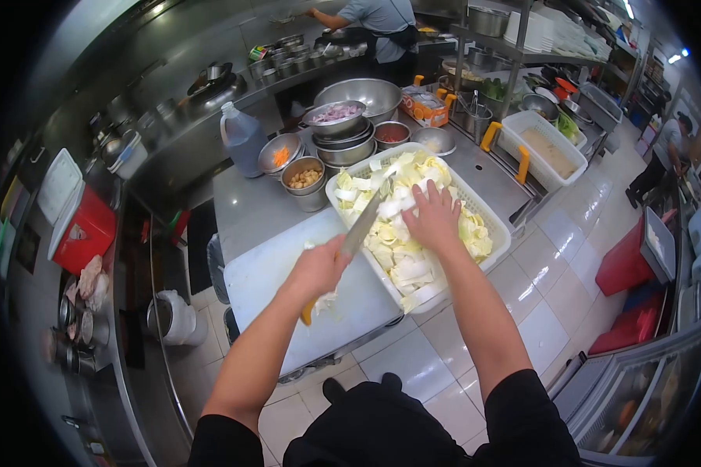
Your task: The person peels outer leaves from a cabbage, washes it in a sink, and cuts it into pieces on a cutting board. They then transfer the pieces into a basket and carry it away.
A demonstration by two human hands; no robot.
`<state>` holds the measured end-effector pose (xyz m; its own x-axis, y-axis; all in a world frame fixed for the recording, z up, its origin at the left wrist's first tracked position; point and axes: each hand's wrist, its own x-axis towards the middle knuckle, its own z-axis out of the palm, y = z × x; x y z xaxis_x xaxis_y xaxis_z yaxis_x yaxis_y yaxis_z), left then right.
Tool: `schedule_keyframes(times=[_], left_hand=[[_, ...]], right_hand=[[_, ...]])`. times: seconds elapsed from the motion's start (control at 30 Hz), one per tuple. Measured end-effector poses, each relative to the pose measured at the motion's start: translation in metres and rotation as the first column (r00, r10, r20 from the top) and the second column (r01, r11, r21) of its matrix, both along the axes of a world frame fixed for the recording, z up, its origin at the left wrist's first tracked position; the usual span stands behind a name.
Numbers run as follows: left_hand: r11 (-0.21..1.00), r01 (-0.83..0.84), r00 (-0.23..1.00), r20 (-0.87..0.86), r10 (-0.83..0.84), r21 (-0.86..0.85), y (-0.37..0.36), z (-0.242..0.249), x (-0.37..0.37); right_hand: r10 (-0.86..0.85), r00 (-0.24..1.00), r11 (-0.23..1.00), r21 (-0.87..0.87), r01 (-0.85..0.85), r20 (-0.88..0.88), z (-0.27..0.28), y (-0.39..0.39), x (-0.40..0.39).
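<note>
My right hand (319, 268) is wrapped round the handle of a knife (364, 221), its blade pointing up and away over the near left part of a white basket (491, 214). Cut cabbage (409, 268) fills the basket. On top of the cabbage, toward the basket's right side, rests my left hand (434, 215), palm down with its fingers spread. A white cutting board (265, 272) lies left of the basket, with small cabbage scraps on it beneath my right hand. Something yellow (308, 313) shows just below that hand.
Behind the basket stand steel bowls (374, 97), a bowl of orange pieces (280, 156) and a blue jug (241, 140). A white tub (541, 148) is at the right. One person (378, 23) stands by the far stove, another (666, 152) at far right.
</note>
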<state>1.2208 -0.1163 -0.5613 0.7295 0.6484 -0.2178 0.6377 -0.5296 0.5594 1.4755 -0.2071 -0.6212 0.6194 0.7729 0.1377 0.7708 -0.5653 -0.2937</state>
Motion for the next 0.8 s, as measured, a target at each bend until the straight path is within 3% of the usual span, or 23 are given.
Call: schedule_keyframes(times=[0.1,0.17,0.2,0.3,0.4,0.5,0.57,0.63,0.73,0.8], left_hand=[[0.991,-0.058,0.994,-0.099,0.046,-0.121,0.018,0.027,0.032],[0.987,-0.062,0.991,-0.124,0.044,-0.145,0.029,0.035,0.038],[0.997,-0.031,0.994,-0.109,0.023,-0.076,0.031,0.038,0.034],[0.996,0.008,0.999,-0.041,-0.005,0.093,0.03,0.045,-0.008],[0.983,-0.047,0.999,-0.002,0.048,0.176,0.025,0.052,-0.071],[0.973,-0.185,0.982,0.061,0.178,0.141,0.022,0.027,-0.143],[0.963,-0.256,0.966,0.043,0.253,0.08,0.019,0.001,-0.187],[0.907,-0.403,0.912,0.027,0.409,-0.118,0.002,-0.017,-0.216],[0.734,-0.517,0.79,0.085,0.607,-0.441,-0.027,-0.063,-0.261],[0.651,-0.52,0.717,0.132,0.685,-0.553,-0.051,-0.087,-0.281]], right_hand=[[-0.02,0.998,0.99,-0.14,0.012,-0.06,-0.006,0.012,0.018],[0.006,0.994,0.955,-0.294,-0.038,-0.11,0.014,0.007,0.016],[0.016,0.991,0.927,-0.369,-0.066,-0.137,0.027,0.001,0.014],[0.003,0.973,0.963,-0.26,-0.065,-0.231,0.048,-0.009,0.009],[0.03,0.999,0.999,0.009,-0.03,-0.016,0.052,-0.015,-0.012],[0.381,0.916,0.855,0.33,-0.4,0.121,0.036,-0.018,-0.056],[0.663,0.744,0.693,0.447,-0.566,-0.086,0.026,-0.02,-0.117],[0.727,0.672,0.673,0.336,-0.658,-0.139,-0.014,-0.016,-0.176],[0.59,0.802,0.788,-0.147,-0.598,-0.095,-0.042,-0.001,-0.225],[0.567,0.819,0.805,-0.155,-0.573,-0.084,-0.074,0.025,-0.223]])
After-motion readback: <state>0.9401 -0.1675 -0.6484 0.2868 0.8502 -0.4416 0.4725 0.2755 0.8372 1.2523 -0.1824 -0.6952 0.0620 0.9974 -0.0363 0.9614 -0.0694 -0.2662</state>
